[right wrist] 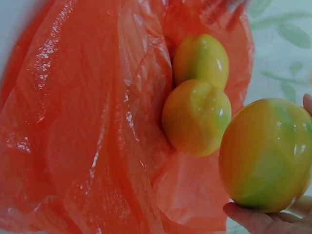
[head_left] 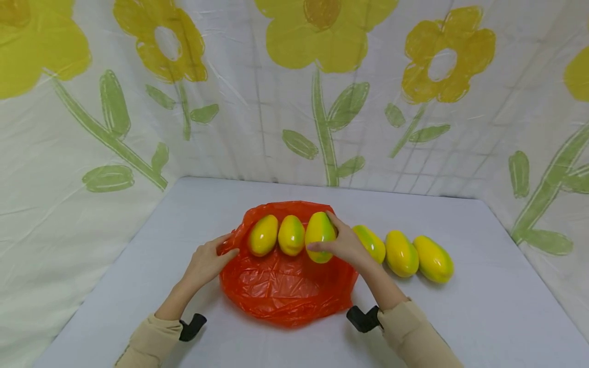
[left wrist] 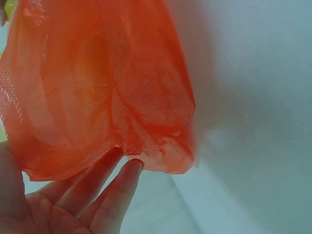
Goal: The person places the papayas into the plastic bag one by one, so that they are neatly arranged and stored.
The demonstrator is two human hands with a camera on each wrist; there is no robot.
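An orange plastic bag (head_left: 285, 289) lies spread on the white table (head_left: 483, 306). Two yellow-green mangoes (head_left: 263, 235) (head_left: 291, 235) rest side by side on its far part. My right hand (head_left: 332, 240) grips a third mango (head_left: 317, 227) just right of them, over the bag. In the right wrist view this mango (right wrist: 265, 156) sits on my fingers (right wrist: 258, 219), beside the other two (right wrist: 197, 117) (right wrist: 202, 58). My left hand (head_left: 207, 260) pinches the bag's left edge. In the left wrist view, the bag (left wrist: 97, 87) hangs over my fingers (left wrist: 112, 190).
Three more mangoes (head_left: 370, 243) (head_left: 402, 253) (head_left: 433, 259) lie in a row on the table right of the bag. A white sheet with yellow flowers (head_left: 322, 102) walls the table at the back and both sides.
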